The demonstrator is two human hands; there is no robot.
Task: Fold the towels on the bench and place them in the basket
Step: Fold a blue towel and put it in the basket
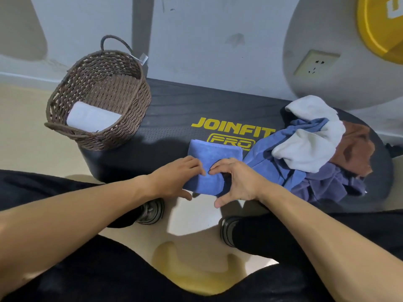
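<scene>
Both hands grip the folded blue towel at the bench's near edge.

The left hand [178, 175] and right hand [235, 182] curl around the near end of the blue towel [214, 153], fingers on top, thumbs below. It looks soft, light and limp, so it would likely sag or unfold unless carried from both sides with the fold pinned. The basket [122, 131] sits on the bench's [174, 110] left end, one white towel [91, 119] inside; an unfolded pile [309, 147] lies at the right end.
</scene>
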